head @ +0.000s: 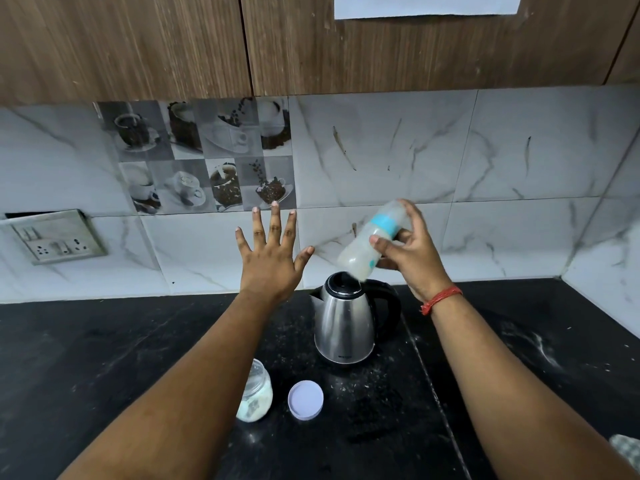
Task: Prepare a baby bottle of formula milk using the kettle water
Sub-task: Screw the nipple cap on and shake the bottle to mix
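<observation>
Head view: right hand (412,252) grips the blurred, tilted bottle (372,242) above the kettle (346,323); left hand (272,258) is spread wide, holding nothing. Shaking should mix well if the cap stays tight

Bare forearms, no sleeves — red thread band (440,299) round the right wrist

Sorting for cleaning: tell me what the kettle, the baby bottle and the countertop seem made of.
Kettle: brushed steel body by its sheen, black handle and lid probably plastic.
Baby bottle: cloudy translucent plastic, it seems, with a blue collar.
Countertop: dark polished stone, perhaps granite, speckled.
</observation>
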{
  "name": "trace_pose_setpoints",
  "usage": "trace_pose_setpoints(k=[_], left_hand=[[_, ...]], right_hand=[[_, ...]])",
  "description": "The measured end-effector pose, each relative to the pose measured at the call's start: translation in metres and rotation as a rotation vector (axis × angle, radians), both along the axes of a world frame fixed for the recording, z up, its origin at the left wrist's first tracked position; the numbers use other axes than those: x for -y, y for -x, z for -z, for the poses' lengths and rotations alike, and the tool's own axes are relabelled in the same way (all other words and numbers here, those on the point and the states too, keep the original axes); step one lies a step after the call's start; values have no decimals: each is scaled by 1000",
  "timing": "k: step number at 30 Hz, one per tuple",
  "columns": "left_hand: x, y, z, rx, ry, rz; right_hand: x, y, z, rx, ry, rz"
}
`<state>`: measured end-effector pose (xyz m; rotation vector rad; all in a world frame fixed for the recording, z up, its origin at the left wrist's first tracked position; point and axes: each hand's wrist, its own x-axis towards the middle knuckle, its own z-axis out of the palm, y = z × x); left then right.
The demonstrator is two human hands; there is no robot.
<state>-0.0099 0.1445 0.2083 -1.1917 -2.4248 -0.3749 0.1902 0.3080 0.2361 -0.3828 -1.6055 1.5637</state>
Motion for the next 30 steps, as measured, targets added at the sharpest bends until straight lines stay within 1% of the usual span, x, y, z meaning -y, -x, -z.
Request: trace_pose_setpoints(k=[1, 3, 4, 6, 7, 9, 10, 12, 13, 15, 18, 21, 24, 27, 29, 30], left_hand=[[1, 0, 0, -7, 0, 0], [2, 1, 0, -3, 4, -4], [2, 2, 0, 4, 4, -6], [3, 1, 0, 1, 2, -5], [3, 1, 1, -4, 3, -3], [3, 1, 1, 0, 5, -2], [3, 1, 2, 2, 6, -4], [3, 1, 2, -8, 6, -8], [4, 1, 1, -13, 5, -7], [4, 1, 1, -2, -1, -7], [6, 1, 0, -7, -9, -7], [6, 1, -1, 3, -14, -10], [7, 1, -1, -15, -22, 0], [6, 1, -2, -2, -34, 14], [6, 1, -1, -12, -38, 22], [5, 1, -1, -20, -41, 24]], right_hand=[[1, 0, 0, 6, -21, 3], [-2, -1, 3, -63, 7, 62], [-3, -2, 2, -70, 15, 47], [-1, -2, -1, 16, -59, -56], [1, -2, -1, 31, -79, -75], [2, -2, -1, -39, -21, -24], [2, -3, -2, -53, -1, -34], [3, -4, -3, 8, -60, -93], [3, -4, -3, 6, -71, -93], [2, -5, -4, -35, -26, -70], [5, -4, -6, 37, -94, -165], [2, -5, -5, -36, -21, -101], [2, -5, -5, 48, -100, -193], [1, -6, -6, -5, -18, -132], [2, -6, -7, 69, -73, -209], [2, -6, -6, 79, -89, -214]])
